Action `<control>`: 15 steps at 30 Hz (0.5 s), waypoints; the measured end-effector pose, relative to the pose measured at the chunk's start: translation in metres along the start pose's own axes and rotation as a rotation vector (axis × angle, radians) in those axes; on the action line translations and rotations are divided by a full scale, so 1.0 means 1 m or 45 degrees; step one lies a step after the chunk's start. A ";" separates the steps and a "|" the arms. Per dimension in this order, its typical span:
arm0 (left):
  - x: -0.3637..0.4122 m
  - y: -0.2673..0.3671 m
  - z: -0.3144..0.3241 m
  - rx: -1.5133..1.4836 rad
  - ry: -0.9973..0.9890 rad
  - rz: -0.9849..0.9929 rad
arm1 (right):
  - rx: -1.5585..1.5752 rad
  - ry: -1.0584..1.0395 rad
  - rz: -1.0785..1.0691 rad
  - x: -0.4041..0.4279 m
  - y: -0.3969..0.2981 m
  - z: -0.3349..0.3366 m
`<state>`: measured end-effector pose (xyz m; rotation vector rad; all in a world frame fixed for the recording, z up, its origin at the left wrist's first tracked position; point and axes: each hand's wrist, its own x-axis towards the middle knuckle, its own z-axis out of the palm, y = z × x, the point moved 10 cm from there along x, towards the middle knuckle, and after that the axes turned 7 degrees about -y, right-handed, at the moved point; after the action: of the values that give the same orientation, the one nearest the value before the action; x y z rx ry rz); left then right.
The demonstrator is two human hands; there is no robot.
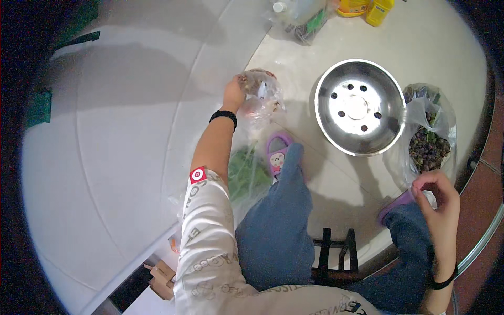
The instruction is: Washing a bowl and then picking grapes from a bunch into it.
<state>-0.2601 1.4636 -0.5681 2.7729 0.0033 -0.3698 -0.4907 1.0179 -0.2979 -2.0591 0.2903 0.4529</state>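
Note:
My left hand (234,94) is closed on the upper left part of a clear plastic bag (262,92) with pale and reddish contents that I cannot make out. My right hand (439,193) is raised over my knee, thumb and forefinger close together, with nothing clearly visible between them. A shiny metal bowl (330,128) stands on the floor between my hands; several dark oval things lie around its bottom. Right of it, a clear plastic bag holds dark purple leafy greens (429,151). Below my left hand, behind my forearm, green leaves (246,169) show in another clear bag.
A large wrapped plastic container (303,17) and yellow bottles (380,12) stand at the top. My feet are in purple slippers (278,155). A black metal frame (334,252) is between my legs. White panels (130,138) line the left; cardboard (161,279) lies lower left.

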 end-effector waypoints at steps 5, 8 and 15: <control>0.021 -0.007 0.010 -0.162 0.001 -0.054 | -0.095 0.031 0.007 -0.004 -0.001 0.001; 0.032 -0.026 0.018 0.030 -0.041 -0.145 | -0.129 0.010 0.016 -0.002 -0.010 0.006; 0.032 -0.024 0.014 0.017 0.138 -0.212 | -0.110 0.066 0.052 0.001 -0.005 -0.001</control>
<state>-0.2339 1.4799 -0.5965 2.8102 0.2603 -0.2604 -0.4873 1.0198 -0.2944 -2.1544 0.3499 0.4445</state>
